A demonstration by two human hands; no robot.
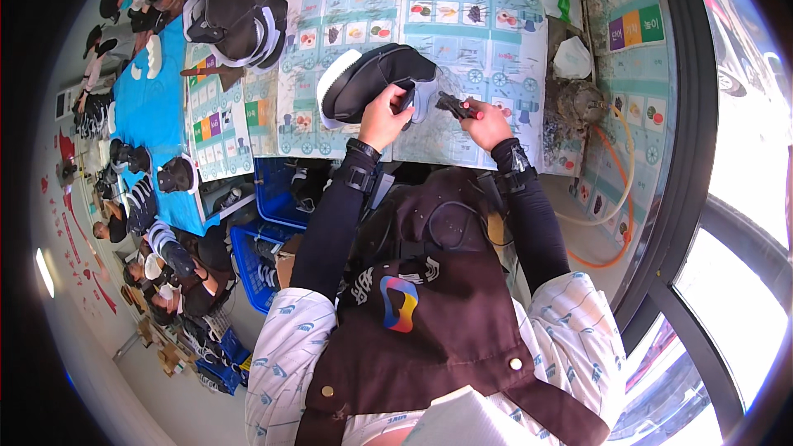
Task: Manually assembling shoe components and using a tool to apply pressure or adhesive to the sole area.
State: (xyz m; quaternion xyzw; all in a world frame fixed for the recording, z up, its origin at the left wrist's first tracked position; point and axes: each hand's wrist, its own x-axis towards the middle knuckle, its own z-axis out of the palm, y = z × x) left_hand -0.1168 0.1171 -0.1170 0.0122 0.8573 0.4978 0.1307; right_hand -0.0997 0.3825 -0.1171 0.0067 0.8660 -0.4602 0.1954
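Note:
A black shoe (372, 78) with a thick white sole lies on its side on the paper-covered table in front of me. My left hand (385, 119) is closed on the edge of its opening, fingers pinching the dark upper beside a pale grey lining. To the right, my right hand (489, 125) is wrapped round a small black tool (454, 105) with red parts. The tool's black end points left toward the shoe, a short gap away from it. Its exact kind is too small to make out.
More black shoes (235, 23) are piled at the table's far left. A green-and-white container (563, 4) and a white lump (572, 59) sit at the right, near an orange hose (625, 190). Blue crates (250, 260) stand below left. Other people work at far left.

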